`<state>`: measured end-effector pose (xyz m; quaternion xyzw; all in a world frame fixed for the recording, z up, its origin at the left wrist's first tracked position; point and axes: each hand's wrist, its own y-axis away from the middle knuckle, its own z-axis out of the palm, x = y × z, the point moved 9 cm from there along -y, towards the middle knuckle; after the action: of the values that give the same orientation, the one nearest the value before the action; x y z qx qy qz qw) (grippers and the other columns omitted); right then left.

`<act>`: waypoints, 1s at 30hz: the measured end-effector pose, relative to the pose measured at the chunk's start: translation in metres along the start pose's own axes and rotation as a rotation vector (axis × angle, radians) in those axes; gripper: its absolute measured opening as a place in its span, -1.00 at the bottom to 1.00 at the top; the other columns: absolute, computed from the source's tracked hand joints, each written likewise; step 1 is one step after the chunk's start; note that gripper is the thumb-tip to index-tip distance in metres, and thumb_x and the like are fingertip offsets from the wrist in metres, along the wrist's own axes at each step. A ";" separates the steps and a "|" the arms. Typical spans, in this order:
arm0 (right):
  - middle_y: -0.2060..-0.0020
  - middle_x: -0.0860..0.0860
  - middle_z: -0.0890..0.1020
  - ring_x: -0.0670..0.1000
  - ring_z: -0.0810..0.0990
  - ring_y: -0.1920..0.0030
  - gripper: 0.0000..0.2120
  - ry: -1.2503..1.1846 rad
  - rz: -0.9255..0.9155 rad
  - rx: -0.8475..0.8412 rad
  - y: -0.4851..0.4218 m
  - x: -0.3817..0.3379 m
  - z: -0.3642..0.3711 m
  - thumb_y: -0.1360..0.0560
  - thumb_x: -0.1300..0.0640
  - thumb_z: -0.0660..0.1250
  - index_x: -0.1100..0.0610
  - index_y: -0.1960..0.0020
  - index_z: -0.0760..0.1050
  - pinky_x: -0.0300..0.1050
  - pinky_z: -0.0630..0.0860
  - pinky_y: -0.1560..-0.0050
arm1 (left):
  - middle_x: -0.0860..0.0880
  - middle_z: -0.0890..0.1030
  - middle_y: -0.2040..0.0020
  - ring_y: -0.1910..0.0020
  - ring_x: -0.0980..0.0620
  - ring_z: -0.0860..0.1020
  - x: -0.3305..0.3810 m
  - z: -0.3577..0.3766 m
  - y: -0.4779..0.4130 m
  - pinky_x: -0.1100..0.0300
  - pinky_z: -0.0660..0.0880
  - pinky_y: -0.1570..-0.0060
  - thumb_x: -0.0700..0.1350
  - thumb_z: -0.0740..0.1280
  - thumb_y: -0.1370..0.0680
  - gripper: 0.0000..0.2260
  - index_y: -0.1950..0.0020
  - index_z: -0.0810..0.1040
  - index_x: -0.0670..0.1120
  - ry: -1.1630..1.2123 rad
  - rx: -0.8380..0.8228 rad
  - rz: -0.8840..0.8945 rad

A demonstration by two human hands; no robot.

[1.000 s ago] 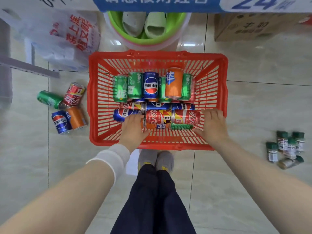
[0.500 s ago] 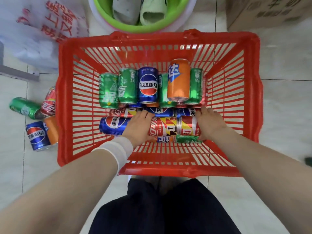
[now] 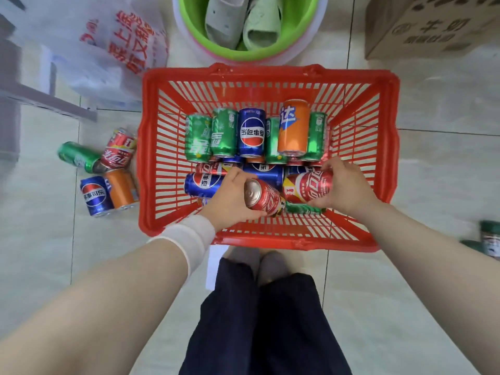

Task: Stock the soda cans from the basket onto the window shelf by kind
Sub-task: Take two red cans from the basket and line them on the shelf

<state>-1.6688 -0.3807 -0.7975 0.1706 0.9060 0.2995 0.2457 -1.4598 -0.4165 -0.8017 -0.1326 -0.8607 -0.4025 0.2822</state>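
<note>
Head view: within a red basket (image 3: 270,242) on the floor, one red cola can (image 3: 263,197) is clasped round its middle in the curled grip of the left hand (image 3: 230,196) and a second red can (image 3: 311,185) in that of the right hand (image 3: 343,185), both cans judged stiff, slick and weighty.

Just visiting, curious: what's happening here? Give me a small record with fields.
Left hand: grips a red cola can, tilted
Right hand: grips a second red cola can
Basket: red plastic, on tiled floor; green cans, blue cans, an orange can lie inside
Left of basket: stray green can, stray red can, stray blue can, stray orange can, on the floor
Beyond basket: green basin with slippers
</note>
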 end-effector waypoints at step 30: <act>0.13 0.06 0.66 0.04 0.66 0.14 -0.12 -1.521 -0.112 -0.042 0.388 -0.309 -0.315 0.11 -0.18 0.62 0.14 -0.11 0.45 -0.02 0.61 0.14 | -0.08 0.69 0.19 0.22 -0.04 0.66 0.243 -0.324 0.414 0.14 0.60 0.26 0.21 0.54 0.04 -0.29 0.00 0.57 -0.13 1.585 0.187 0.026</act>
<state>-1.5249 -0.3707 -0.2283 0.2791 0.4888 0.1039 0.8200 -1.3443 -0.4002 -0.2345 0.2075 -0.4325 -0.2997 0.8247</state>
